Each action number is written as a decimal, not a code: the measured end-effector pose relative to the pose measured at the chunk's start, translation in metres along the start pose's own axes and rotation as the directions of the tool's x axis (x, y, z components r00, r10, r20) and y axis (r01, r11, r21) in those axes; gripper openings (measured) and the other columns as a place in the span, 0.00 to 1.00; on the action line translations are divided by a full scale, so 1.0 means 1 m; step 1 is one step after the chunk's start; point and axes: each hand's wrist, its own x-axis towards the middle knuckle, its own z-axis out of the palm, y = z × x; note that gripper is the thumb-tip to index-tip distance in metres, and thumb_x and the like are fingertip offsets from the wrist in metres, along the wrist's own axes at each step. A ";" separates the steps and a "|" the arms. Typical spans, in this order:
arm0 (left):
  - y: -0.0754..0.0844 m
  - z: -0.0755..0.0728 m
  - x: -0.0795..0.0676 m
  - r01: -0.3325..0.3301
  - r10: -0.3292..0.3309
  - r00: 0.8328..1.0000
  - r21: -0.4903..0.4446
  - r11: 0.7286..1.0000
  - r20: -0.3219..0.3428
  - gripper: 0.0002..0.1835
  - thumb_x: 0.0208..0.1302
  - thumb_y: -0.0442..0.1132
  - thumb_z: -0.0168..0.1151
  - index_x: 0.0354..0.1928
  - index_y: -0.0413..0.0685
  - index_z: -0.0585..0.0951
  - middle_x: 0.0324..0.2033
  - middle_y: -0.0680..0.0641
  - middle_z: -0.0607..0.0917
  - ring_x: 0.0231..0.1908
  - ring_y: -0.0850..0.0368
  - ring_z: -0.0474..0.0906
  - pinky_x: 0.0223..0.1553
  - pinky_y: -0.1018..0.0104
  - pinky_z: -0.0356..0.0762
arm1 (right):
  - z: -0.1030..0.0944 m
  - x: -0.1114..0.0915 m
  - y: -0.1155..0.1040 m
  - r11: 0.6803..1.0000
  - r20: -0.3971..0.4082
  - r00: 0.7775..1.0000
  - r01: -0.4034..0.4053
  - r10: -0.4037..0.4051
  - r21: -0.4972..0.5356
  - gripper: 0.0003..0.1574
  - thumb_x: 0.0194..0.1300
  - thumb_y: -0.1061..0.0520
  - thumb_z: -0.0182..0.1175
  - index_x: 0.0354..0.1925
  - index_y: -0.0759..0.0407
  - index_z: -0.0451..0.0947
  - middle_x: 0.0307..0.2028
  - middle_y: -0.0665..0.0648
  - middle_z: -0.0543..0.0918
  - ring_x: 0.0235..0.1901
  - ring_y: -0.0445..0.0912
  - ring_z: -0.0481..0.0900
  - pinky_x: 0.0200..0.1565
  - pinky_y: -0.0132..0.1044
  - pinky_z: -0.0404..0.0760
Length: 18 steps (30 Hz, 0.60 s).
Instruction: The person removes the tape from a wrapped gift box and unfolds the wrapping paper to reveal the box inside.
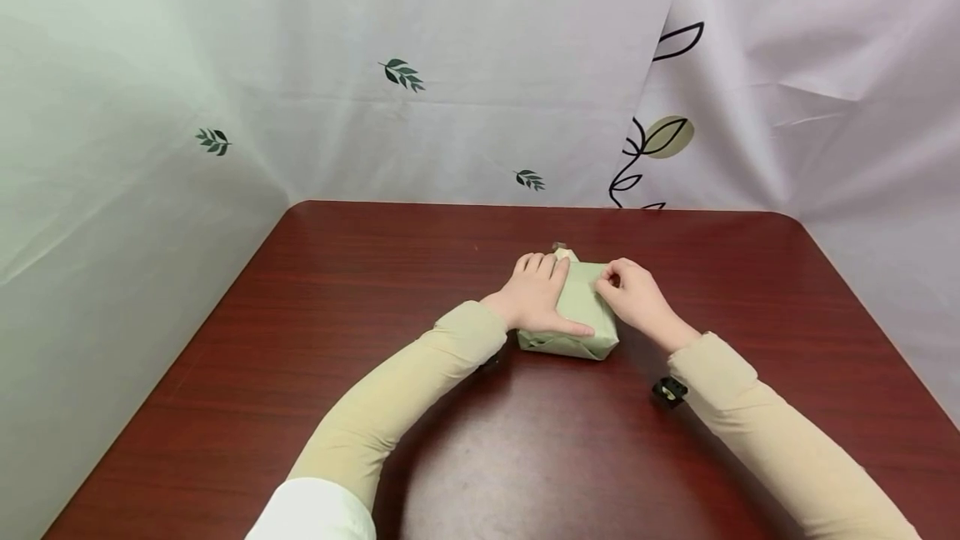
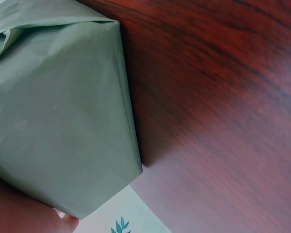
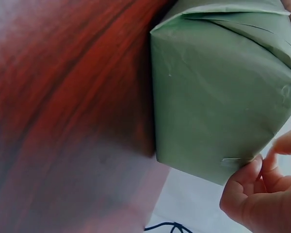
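A box-shaped package [image 1: 581, 302] wrapped in pale green paper lies on the table, with folded flaps at its near end. My left hand [image 1: 536, 294] rests on top with fingers spread and thumb stretched across the paper. At the package's upper right edge is my right hand [image 1: 633, 294], fingers curled and fingertips together. The right wrist view shows a short shiny strip of clear tape [image 3: 236, 159] on the package's side, running to the right fingertips, which appear to pinch its end. The left wrist view shows the package's other side [image 2: 63, 111] and part of the left hand [image 2: 14, 208].
Behind the package sits a small cream object with a dark tip [image 1: 562, 252], partly hidden; it may be a tape dispenser. The dark red wooden table [image 1: 337, 273] extends around the package. White cloth [image 1: 465, 132] with leaf prints hangs behind the table and along its sides.
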 end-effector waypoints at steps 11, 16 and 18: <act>-0.001 -0.001 -0.002 0.007 -0.007 1.000 0.006 1.000 -0.008 0.63 0.44 0.83 0.47 0.72 0.44 0.53 0.65 0.43 0.62 0.63 0.50 0.59 0.65 0.55 0.52 | -0.014 -0.007 0.008 0.980 0.138 0.984 -0.132 0.111 0.148 0.11 0.68 0.61 0.43 0.36 0.66 0.70 0.38 0.65 0.78 0.35 0.52 0.79 0.38 0.37 0.74; -0.001 -0.001 -0.002 -0.003 0.003 1.000 -0.019 1.000 -0.009 0.61 0.45 0.82 0.48 0.73 0.45 0.53 0.64 0.43 0.62 0.62 0.49 0.59 0.65 0.54 0.52 | -0.014 -0.008 0.013 0.946 0.203 0.971 -0.182 0.129 0.269 0.12 0.71 0.61 0.40 0.38 0.69 0.67 0.46 0.70 0.77 0.44 0.54 0.82 0.47 0.42 0.80; -0.001 -0.001 -0.002 -0.012 0.012 1.000 -0.042 0.999 -0.004 0.59 0.46 0.82 0.48 0.74 0.54 0.51 0.64 0.42 0.62 0.62 0.49 0.59 0.65 0.53 0.51 | -0.015 -0.008 0.016 0.921 0.219 0.966 -0.205 0.135 0.332 0.12 0.71 0.62 0.38 0.38 0.70 0.66 0.46 0.70 0.76 0.41 0.47 0.82 0.47 0.39 0.80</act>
